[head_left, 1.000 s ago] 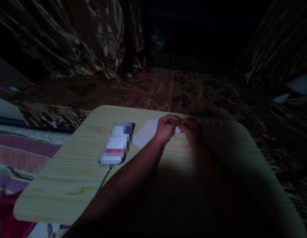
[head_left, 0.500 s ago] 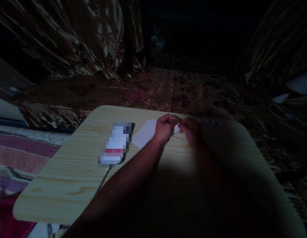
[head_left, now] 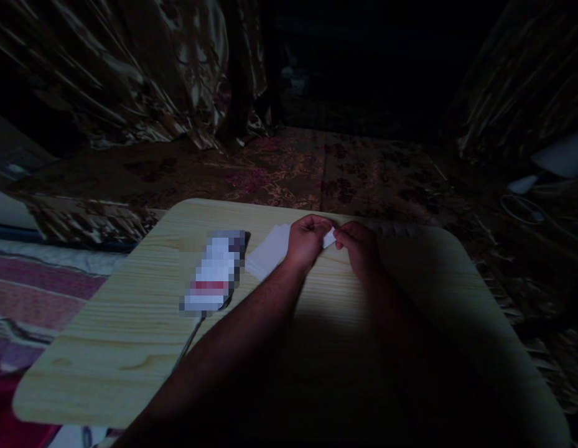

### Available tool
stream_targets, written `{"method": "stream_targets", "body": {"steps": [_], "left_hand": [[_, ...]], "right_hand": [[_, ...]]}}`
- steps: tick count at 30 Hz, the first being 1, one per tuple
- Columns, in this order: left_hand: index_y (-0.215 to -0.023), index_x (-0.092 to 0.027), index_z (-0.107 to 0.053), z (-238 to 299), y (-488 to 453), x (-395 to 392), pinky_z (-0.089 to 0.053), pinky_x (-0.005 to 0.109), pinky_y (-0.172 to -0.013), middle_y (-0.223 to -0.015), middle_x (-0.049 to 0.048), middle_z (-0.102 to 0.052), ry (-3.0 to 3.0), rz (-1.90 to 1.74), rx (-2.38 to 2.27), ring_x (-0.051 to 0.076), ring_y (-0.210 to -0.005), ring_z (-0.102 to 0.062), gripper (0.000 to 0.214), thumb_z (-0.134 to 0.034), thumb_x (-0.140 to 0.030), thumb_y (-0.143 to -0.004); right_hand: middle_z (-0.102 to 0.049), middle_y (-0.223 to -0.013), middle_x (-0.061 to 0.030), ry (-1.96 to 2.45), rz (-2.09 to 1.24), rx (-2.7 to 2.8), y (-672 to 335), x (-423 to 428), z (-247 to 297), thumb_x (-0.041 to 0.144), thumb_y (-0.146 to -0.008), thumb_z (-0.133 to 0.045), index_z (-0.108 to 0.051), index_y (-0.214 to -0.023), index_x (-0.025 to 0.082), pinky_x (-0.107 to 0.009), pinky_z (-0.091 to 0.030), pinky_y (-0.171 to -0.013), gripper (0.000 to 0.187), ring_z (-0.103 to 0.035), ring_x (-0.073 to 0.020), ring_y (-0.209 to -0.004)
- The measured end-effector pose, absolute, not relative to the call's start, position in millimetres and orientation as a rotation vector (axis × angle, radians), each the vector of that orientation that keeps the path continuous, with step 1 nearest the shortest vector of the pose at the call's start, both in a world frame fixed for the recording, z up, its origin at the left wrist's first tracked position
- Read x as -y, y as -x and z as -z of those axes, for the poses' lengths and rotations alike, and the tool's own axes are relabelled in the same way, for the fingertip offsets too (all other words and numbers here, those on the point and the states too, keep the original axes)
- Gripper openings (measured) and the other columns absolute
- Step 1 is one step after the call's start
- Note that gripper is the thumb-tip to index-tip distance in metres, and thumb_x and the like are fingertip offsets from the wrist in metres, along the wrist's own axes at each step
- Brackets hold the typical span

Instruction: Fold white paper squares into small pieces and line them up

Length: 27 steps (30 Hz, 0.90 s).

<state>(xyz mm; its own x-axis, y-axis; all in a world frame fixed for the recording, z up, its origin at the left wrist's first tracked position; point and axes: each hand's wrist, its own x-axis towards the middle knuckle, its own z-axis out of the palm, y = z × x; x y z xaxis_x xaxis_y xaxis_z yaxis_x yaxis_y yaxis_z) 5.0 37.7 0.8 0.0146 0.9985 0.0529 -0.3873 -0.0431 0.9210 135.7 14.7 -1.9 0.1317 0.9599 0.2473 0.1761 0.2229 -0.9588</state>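
A white sheet of paper (head_left: 268,254) lies near the far edge of a light wooden table (head_left: 130,323). My left hand (head_left: 306,239) rests on the paper with its fingers curled, pinching the paper's right end. My right hand (head_left: 359,246) is closed too, thumb and fingers pinched on the same small white corner (head_left: 328,237) between the two hands. Both forearms reach in from the near edge, the right one in deep shadow.
A blurred phone-like object (head_left: 213,280) lies left of the paper, with a cable (head_left: 188,343) running off the near edge. Patterned carpet (head_left: 316,168) and shiny drapes (head_left: 130,81) lie beyond the table. A striped cloth (head_left: 32,298) is at left, white things (head_left: 550,168) at far right.
My hands have drawn slightly apart, so more of the white paper corner shows between them. The view has shifted a little; the paper and phone-like object stay put.
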Motion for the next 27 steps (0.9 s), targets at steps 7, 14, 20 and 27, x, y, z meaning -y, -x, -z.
{"method": "stream_targets", "body": {"steps": [7,14,20,27], "left_hand": [[-0.101,-0.018,-0.070,-2.5,-5.4,-37.0,-0.044,0.023,-0.061,-0.074,-0.0017,-0.068,-0.956,-1.382,-0.794,0.009,-0.062,-0.057,0.041,-0.080,-0.023,-0.062],[-0.094,-0.015,-0.071,-0.6,-6.2,-39.5,-0.042,0.022,-0.057,-0.068,-0.0027,-0.066,-0.954,-1.434,-0.905,0.008,-0.056,-0.055,0.034,-0.077,-0.020,-0.061],[-0.089,-0.015,-0.072,1.7,-7.0,-40.8,-0.044,0.022,-0.058,-0.070,-0.0009,-0.068,-0.966,-1.453,-0.947,0.010,-0.058,-0.058,0.027,-0.077,-0.024,-0.064],[-0.087,-0.015,-0.072,0.3,-6.7,-39.0,-0.044,0.023,-0.057,-0.072,0.0006,-0.070,-0.975,-1.450,-0.970,0.011,-0.058,-0.059,0.025,-0.077,-0.026,-0.065]], "right_hand": [[-0.056,-0.055,0.0048,1.099,-0.935,0.965,-138.5,-28.3,14.6,0.040,-0.073,-0.074,-0.057,-0.072,0.021,-0.027,-0.041,-0.054,0.025,-0.050,-0.0113,-0.051],[-0.061,-0.066,0.0053,1.053,-0.966,0.948,-134.0,-25.4,10.0,0.031,-0.068,-0.074,-0.056,-0.093,0.022,-0.025,-0.044,-0.051,0.032,-0.055,-0.0115,-0.055],[-0.070,-0.088,-0.0002,1.094,-0.914,1.076,-129.9,-20.7,6.3,0.027,-0.066,-0.073,-0.057,-0.104,0.022,-0.023,-0.047,-0.051,0.041,-0.062,-0.0140,-0.068],[-0.070,-0.082,0.0008,1.133,-0.872,1.074,-129.6,-23.0,8.8,0.025,-0.068,-0.070,-0.058,-0.101,0.021,-0.023,-0.046,-0.051,0.036,-0.058,-0.0115,-0.060]]}}
